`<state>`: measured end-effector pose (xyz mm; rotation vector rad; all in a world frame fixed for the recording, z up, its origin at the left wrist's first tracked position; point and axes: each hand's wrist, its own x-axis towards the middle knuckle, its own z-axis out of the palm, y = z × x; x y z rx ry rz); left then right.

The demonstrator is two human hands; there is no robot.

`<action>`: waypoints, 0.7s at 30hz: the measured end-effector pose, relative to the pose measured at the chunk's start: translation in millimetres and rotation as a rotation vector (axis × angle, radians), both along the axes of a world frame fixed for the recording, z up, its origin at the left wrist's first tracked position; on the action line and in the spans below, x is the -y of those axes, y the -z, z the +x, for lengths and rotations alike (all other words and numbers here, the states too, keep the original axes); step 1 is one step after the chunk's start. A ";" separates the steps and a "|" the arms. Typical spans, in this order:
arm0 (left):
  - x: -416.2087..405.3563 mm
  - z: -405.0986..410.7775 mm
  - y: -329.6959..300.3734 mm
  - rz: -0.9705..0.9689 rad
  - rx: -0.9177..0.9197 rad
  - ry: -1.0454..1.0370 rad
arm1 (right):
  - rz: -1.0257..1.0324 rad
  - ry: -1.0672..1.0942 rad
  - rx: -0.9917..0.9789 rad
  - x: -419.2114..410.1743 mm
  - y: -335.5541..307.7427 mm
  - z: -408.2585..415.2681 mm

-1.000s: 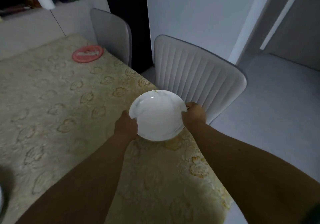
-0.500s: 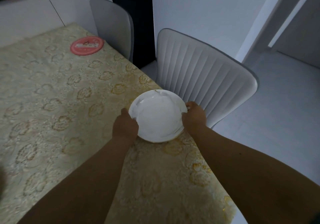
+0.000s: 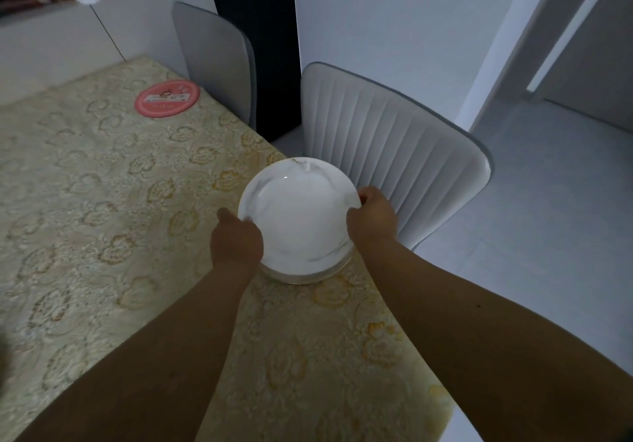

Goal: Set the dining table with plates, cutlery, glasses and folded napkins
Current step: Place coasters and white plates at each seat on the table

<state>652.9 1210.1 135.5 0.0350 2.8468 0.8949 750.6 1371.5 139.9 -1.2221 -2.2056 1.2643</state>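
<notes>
We're gripping the white plate (image 3: 299, 217) w/ both hands, left hand (image 3: 236, 244) on its near-left rim, right hand (image 3: 373, 217) on its right rim, fingers curled round the edge. Plate's sitting low at the table (image 3: 102, 202) edge, right in front of the ribbed chair (image 3: 394, 154); can't tell if it's touching down. Task looks early: no cutlery, glasses, napkins showing. Pink disc (image 3: 167, 98) lying far-left of plate, lots of bare cloth between; table edge is close on plate's right.

A plate (image 3: 301, 222) sat at the worktop's (image 3: 102, 219) right edge, frame centre, directly before the nearer chair (image 3: 394, 154). A round mat (image 3: 167, 98) lay on the worktop at upper left, beside the farther chair (image 3: 219, 61).
</notes>
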 end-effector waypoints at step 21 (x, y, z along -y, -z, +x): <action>-72.6 60.3 -94.5 0.248 -0.255 -0.214 | -0.051 -0.219 -0.367 -76.1 -102.7 53.7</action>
